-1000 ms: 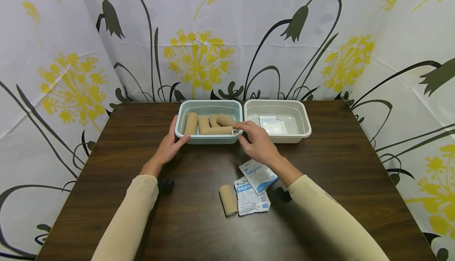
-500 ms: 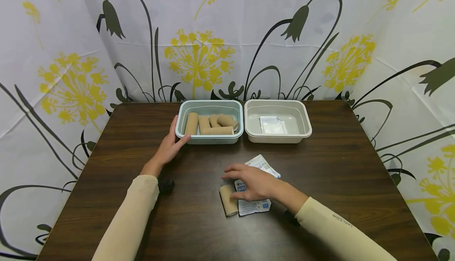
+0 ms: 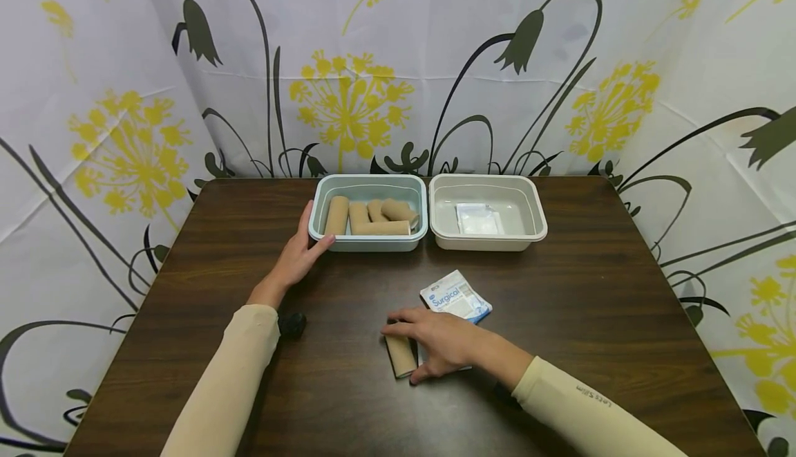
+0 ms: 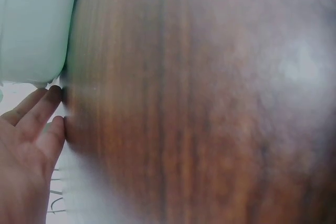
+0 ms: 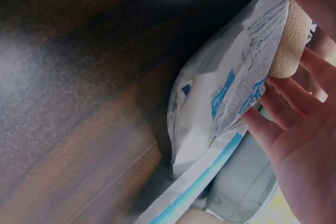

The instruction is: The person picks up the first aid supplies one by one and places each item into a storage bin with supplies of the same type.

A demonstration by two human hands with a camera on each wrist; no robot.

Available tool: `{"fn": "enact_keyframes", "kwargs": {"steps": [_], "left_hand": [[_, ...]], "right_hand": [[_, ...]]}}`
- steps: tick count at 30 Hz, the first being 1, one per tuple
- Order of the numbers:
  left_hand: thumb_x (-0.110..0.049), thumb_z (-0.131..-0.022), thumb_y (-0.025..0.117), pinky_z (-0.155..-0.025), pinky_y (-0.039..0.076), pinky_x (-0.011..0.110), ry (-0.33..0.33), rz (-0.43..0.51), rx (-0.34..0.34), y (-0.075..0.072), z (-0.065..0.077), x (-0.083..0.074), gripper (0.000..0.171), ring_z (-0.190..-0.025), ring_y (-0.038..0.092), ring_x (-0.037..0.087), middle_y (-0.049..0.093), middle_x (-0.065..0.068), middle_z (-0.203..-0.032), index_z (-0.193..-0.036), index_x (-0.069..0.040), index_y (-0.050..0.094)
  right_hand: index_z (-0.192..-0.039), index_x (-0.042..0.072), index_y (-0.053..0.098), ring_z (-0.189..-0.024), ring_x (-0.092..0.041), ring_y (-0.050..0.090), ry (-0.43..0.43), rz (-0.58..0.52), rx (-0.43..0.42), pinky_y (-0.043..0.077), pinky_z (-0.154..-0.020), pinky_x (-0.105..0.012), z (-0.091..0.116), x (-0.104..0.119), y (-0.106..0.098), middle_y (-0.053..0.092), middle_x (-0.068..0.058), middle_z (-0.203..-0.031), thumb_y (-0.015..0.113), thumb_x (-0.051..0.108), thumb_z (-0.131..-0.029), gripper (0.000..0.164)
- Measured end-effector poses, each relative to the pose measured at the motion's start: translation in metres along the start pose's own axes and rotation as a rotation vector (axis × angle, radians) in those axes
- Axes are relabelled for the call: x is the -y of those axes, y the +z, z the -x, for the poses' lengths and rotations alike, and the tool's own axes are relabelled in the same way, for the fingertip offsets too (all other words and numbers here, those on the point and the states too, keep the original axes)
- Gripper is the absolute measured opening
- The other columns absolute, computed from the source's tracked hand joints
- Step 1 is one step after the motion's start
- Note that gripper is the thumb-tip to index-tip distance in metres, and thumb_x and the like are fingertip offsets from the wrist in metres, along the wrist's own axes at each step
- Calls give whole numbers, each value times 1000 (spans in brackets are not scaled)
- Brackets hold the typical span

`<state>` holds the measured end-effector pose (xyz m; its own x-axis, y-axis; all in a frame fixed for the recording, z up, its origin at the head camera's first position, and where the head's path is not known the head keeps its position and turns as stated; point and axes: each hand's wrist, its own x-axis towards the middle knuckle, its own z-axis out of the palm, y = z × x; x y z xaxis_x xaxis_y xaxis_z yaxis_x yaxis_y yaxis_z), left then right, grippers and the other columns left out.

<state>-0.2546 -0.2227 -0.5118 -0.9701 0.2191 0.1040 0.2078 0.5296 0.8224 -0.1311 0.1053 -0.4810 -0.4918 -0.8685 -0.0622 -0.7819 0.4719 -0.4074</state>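
Note:
My left hand (image 3: pixel 292 263) rests at the near left corner of a pale blue tray (image 3: pixel 373 245), thumb on the front rim and straight fingers along the left side. Several tan bandage rolls (image 3: pixel 381 229) lie in that tray. On the table, my right hand (image 3: pixel 441 339) spans another tan bandage roll (image 3: pixel 401 357), fingers across its far end and thumb beside its near end. The right wrist view shows this roll's woven surface (image 5: pixel 290 43) between thumb and fingers. Beneath the palm lies a printed packet (image 5: pixel 231 90), mostly hidden in the head view.
A second packet marked "Surgical" (image 3: pixel 457 296) lies beyond the right hand. To the right of the blue tray stands a cream tray (image 3: pixel 516 236) holding a flat white packet (image 3: pixel 479 219). A flower-printed cloth (image 3: pixel 398 97) hangs behind the dark wooden table (image 3: pixel 280 402).
My right hand has left the blue tray's right end and come down toward me over the loose bandage roll, its fingers now across it. The left hand stays at the tray.

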Motion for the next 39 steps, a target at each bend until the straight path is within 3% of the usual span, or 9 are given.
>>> {"fn": "enact_keyframes", "kwargs": {"steps": [14, 21, 30, 34, 39], "left_hand": [[-38, -99, 56, -110, 21, 61, -8, -6, 8, 1, -3, -2, 86, -143, 24, 37, 11, 11, -163, -157, -34, -8], [-37, -99, 56, -110, 21, 61, 5, -3, 5, 2, -3, -2, 86, -143, 24, 36, 11, 10, -163, -157, -34, -7], [-37, -99, 57, -109, 21, 62, 6, -2, 1, 2, -1, -1, 87, -142, 26, 38, 13, 12, -162, -158, -32, -7], [-35, -99, 57, -109, 22, 61, 9, 10, 0, 1, 0, -1, 87, -140, 28, 38, 14, 14, -162, -157, -33, -7], [-35, -99, 57, -108, 23, 62, 12, 15, -4, 1, -1, 0, 86, -139, 30, 39, 16, 16, -161, -157, -34, -7]], "right_hand": [[-142, 17, 52, -110, -9, 54, -19, -20, -25, 47, -91, -29, -1, -1, -3, 50, 3, -135, 83, 46, -77, 78], [-143, 18, 51, -106, -9, 57, 10, -7, -56, 49, -88, -31, -7, -1, -20, 50, 3, -136, 80, 47, -79, 76], [-146, 16, 48, -114, -12, 54, 80, -44, -205, 47, -93, -32, -28, -12, -52, 44, 0, -144, 78, 45, -82, 76], [-144, 16, 50, -112, -15, 55, 107, -26, -311, 47, -92, -33, -41, -18, -64, 45, -1, -142, 78, 46, -82, 75], [-145, 14, 49, -123, -21, 51, 193, -70, -432, 44, -98, -39, -62, -30, -73, 44, -3, -144, 77, 49, -82, 77]]}}
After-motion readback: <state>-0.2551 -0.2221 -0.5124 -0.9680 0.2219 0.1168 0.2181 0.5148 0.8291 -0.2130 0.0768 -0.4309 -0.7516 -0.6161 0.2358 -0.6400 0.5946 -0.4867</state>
